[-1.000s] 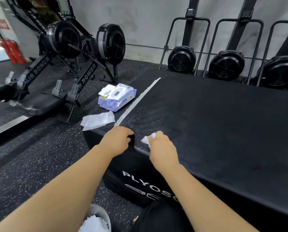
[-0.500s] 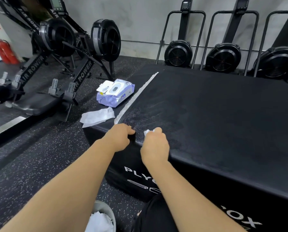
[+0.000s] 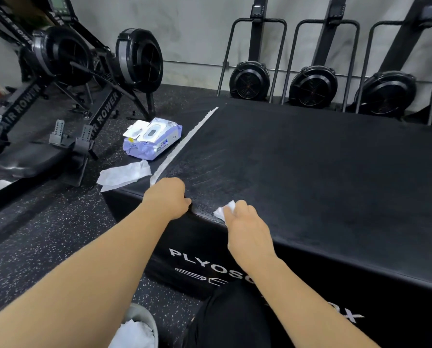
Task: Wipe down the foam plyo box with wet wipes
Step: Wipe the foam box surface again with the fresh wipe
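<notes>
Change: right hand [image 3: 247, 227] and wipe [image 3: 225, 210] have slid right along the near edge of the box [image 3: 310, 184], farther from the left hand [image 3: 168, 199], which stays by the strip [image 3: 184, 144].
Bin [image 3: 144, 315]: bottom centre, crumpled wipes inside.
Right hand: palm down, fingers curled round the bunched wipe, pressing it on the box's front lip.
Left hand: loose fist resting on the box top, thumb pointing right; nothing seen in it.
Box: black, fills centre and right.
Spare wipe [image 3: 124, 174]: at the box's near-left corner.
Pack [image 3: 152, 138]: beyond it, lid open.
Rowers [image 3: 66, 59]: upper left.
</notes>
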Action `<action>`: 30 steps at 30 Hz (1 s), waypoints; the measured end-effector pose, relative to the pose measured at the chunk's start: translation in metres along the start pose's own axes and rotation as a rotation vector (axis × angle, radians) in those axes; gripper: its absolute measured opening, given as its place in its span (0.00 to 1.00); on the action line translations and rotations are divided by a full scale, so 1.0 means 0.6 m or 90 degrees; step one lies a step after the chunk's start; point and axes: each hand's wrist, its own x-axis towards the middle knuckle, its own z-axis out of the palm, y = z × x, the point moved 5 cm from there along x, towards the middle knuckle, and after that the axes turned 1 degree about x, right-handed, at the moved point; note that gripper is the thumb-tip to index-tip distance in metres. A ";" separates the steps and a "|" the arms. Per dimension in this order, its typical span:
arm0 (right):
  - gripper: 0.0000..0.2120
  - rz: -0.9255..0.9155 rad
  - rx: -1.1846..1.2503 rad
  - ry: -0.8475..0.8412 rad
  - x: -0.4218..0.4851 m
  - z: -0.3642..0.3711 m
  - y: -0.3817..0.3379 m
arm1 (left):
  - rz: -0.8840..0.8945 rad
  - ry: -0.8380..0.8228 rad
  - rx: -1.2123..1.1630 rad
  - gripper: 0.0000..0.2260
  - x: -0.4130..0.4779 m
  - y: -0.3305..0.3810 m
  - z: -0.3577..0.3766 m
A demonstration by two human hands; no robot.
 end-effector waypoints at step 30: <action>0.19 0.049 0.001 -0.012 0.051 -0.015 0.051 | 0.068 -0.040 -0.097 0.18 0.006 0.050 0.034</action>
